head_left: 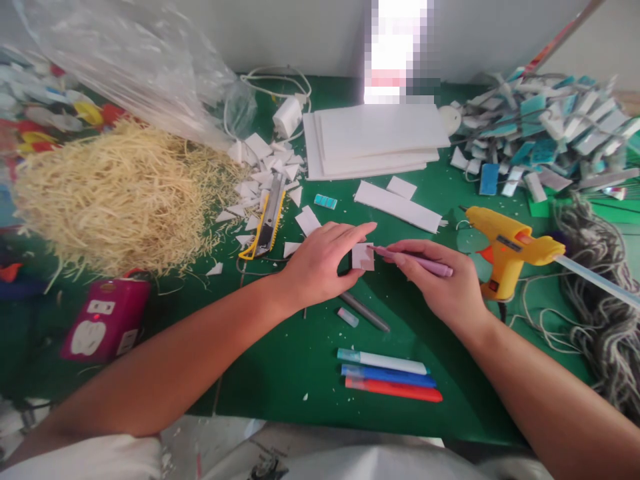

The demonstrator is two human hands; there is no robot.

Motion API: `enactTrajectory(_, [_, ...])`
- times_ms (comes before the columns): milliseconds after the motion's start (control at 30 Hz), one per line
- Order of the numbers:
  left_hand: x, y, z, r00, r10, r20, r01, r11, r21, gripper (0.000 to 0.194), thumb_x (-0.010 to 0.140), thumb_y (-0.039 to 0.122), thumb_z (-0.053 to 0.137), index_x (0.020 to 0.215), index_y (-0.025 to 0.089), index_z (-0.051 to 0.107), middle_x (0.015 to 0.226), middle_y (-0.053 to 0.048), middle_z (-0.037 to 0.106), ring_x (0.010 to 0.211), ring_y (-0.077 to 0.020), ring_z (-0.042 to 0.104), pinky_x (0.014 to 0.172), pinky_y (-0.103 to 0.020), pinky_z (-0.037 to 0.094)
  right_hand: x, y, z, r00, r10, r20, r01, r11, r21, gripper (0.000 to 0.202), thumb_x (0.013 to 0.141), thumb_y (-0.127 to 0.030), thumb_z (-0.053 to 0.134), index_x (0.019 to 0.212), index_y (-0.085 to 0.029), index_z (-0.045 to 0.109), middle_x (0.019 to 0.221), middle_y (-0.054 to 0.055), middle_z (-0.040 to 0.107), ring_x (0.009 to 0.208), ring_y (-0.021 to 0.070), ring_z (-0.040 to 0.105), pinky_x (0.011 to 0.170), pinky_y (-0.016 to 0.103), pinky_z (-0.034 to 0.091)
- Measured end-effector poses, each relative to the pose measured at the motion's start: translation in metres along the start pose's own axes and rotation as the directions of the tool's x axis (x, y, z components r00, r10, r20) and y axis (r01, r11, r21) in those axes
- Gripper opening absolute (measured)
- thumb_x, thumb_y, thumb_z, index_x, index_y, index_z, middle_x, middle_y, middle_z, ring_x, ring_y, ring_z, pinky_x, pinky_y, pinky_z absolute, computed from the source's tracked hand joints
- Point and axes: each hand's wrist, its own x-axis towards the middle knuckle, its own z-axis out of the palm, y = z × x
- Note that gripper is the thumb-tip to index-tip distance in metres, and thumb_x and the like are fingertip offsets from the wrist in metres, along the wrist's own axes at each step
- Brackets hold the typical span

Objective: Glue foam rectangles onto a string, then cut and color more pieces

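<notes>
My left hand (pixel 325 263) is closed on a small white square piece (pixel 363 256), its thumb and fingers at the left side of the piece. A purple marker (pixel 425 262) is in my right hand (pixel 443 277), its tip at the right part of the square. A dark grey rod (pixel 367 313) and a small clear pinkish cap (pixel 348 317) lie just below my left hand. Nearer to me are a teal-capped marker (pixel 383 361), a blue marker (pixel 389 375) and a red marker (pixel 394 389), side by side on the green table (pixel 280 373).
Left are a yellow cutter (pixel 267 217), white scraps (pixel 257 160), a straw heap (pixel 125 193) and a magenta power socket (pixel 106 319). White sheets (pixel 375 137) lie behind. Right are a yellow glue gun (pixel 510 247), grey yarn (pixel 595 300) and a pile of pieces (pixel 550 130).
</notes>
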Motion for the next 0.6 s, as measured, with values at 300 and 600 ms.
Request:
enactTrajectory(300, [-0.0005,-0.0009,0.0009,1.000,0.021,-0.009,-0.021,1.000,0.005,0.059,0.091,0.017,0.064,0.147,0.015,0.046,0.119,-0.011,0.072,0.110,-0.0266,0.066,0.096,-0.042,0.054,0.0000,0.0026,0.0001,1.000,-0.017,0.003,0.017,1.000,-0.011,0.018,0.085,-0.039,0.076,0.089,-0.022,0.081,0.088,0.004,0.083,0.073,0.0185,0.075,0.066,0.030,0.064])
enactTrajectory(600, [0.0003,0.0016,0.0040,0.997,0.063,-0.053,-0.061,0.997,0.038,0.056,0.093,0.019,0.068,0.144,0.006,0.050,0.121,-0.015,0.072,0.112,-0.0282,0.066,0.097,-0.042,0.054,0.0011,0.0010,0.0001,0.999,-0.036,0.002,0.036,0.999,0.026,0.011,0.083,-0.032,0.076,0.087,-0.023,0.080,0.088,0.002,0.083,0.075,0.0171,0.076,0.067,0.027,0.064])
